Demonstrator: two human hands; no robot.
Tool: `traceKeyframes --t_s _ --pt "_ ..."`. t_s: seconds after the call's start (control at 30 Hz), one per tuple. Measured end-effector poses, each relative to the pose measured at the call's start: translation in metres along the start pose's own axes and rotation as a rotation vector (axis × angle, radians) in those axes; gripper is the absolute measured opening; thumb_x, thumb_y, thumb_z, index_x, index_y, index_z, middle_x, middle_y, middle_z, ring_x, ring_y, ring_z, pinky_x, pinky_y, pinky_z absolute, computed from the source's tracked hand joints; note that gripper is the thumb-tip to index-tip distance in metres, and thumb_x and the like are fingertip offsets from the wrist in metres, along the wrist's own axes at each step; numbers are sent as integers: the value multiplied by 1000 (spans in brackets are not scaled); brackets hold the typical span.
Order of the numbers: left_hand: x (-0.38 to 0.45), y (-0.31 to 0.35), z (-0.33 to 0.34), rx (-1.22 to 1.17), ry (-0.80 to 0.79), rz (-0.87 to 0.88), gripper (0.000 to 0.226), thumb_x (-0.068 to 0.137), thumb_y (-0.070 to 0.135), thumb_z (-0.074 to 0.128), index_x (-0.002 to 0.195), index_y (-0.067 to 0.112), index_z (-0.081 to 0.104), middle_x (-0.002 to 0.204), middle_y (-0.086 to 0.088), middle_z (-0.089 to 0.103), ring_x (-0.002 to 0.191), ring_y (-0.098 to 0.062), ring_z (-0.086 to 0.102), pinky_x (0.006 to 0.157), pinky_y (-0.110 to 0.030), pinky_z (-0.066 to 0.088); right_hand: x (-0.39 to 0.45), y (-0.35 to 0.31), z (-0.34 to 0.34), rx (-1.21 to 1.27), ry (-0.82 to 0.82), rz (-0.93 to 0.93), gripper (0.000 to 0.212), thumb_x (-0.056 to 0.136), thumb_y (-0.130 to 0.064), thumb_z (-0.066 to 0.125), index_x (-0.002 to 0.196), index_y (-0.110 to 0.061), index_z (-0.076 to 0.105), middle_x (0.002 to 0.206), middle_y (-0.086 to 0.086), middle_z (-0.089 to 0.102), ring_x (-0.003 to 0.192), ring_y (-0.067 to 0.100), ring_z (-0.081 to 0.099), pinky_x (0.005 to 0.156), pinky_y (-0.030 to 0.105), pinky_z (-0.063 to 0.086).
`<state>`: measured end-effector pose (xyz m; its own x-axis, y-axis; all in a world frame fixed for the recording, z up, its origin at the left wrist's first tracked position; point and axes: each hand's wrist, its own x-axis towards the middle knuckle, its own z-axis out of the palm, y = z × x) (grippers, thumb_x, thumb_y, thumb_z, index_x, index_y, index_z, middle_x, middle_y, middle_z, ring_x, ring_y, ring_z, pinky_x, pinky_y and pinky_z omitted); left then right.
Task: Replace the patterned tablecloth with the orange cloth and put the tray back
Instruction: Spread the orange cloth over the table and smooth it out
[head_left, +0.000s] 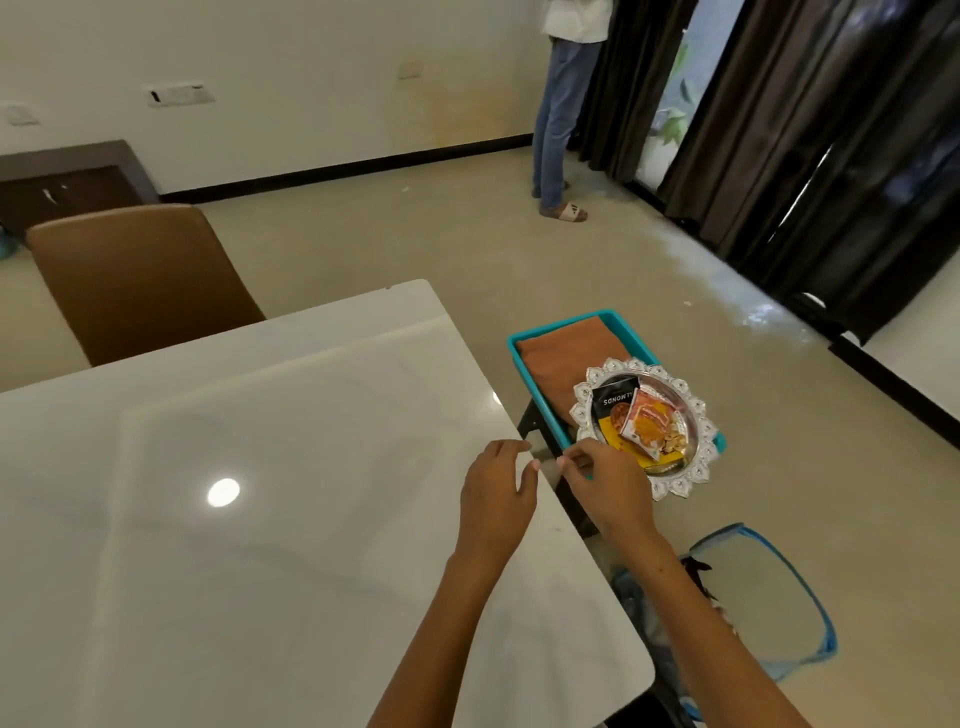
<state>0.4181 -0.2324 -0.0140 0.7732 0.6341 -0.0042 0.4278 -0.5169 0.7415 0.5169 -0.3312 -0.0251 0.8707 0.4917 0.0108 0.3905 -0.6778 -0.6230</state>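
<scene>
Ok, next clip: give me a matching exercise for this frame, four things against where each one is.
Things:
1. orange cloth
2. silver tray
3. almonds packet
4. brown chair

Places:
A. at the far side of the white table
B. lying on the silver tray
C. folded in the teal bin
D. resting on top of the teal bin, partly over the cloth

Pairs: 1-C, 2-D, 3-B, 4-A
</scene>
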Motion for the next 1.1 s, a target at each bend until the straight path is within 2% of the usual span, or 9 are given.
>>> traceKeyframes --t_s 0.17,0.37,0.53,0.63,0.73,0.83,0.9,1.0,1.1 --pt "58 21 26 25 -23 38 32 97 33 47 126 20 54 132 3 54 115 -10 52 86 -10 29 45 24 -4 -3 25 9 13 87 -30 65 92 -19 68 85 -4 71 77 11 64 68 30 54" --pt "156 30 82 61 -77 35 29 97 32 48 121 17 56 125 0 57 108 -13 55 85 -14 35 145 66 2 -44 -6 39 14 89 -31 60 95 -20 68 88 -5 70 82 14 65 70 29 52" --pt "228 20 130 90 -123 -22 26 97 25 48 114 9 58 116 -7 60 100 -18 57 83 -22 43 238 97 20 -56 -65 47 17 89 -28 58 94 -15 69 90 0 72 85 20 66 72 37 52" --pt "260 12 151 118 -132 -31 25 96 19 47 114 6 58 115 -10 61 99 -21 57 82 -24 42 286 107 34 -69 -100 46 20 89 -28 57 95 -14 69 94 2 71 88 22 65 73 35 52" --pt "289 1 171 165 -116 -53 24 95 15 48 113 4 59 114 -13 60 99 -25 58 85 -34 46 327 115 50 -125 -141 41 20 90 -28 55 93 -13 68 94 2 71 88 23 64 70 32 49" --pt "313 -13 189 208 -78 -57 18 87 9 52 99 0 64 99 -16 64 84 -31 62 73 -40 52 368 134 71 -123 -198 61 20 90 -24 56 92 -9 68 92 6 69 86 24 63 68 31 47" --pt "328 -18 199 210 -86 -91 19 79 9 53 90 -1 65 89 -18 66 74 -33 63 63 -39 53 398 156 91 -117 -245 91 19 88 -20 58 93 -5 68 93 10 69 89 26 63 74 34 50" --pt "351 -23 212 235 -75 -70 22 84 10 49 95 -1 63 93 -18 64 79 -34 61 68 -40 50 440 184 113 -230 -337 124 22 85 -19 62 98 -2 66 100 13 66 93 27 62 81 37 51" --pt "369 -31 227 275 -81 -68 21 85 4 55 105 -1 62 98 -19 64 84 -35 61 73 -42 50 471 209 128 -356 -397 139 21 82 -24 64 92 -6 65 97 11 65 85 25 61 68 30 48"
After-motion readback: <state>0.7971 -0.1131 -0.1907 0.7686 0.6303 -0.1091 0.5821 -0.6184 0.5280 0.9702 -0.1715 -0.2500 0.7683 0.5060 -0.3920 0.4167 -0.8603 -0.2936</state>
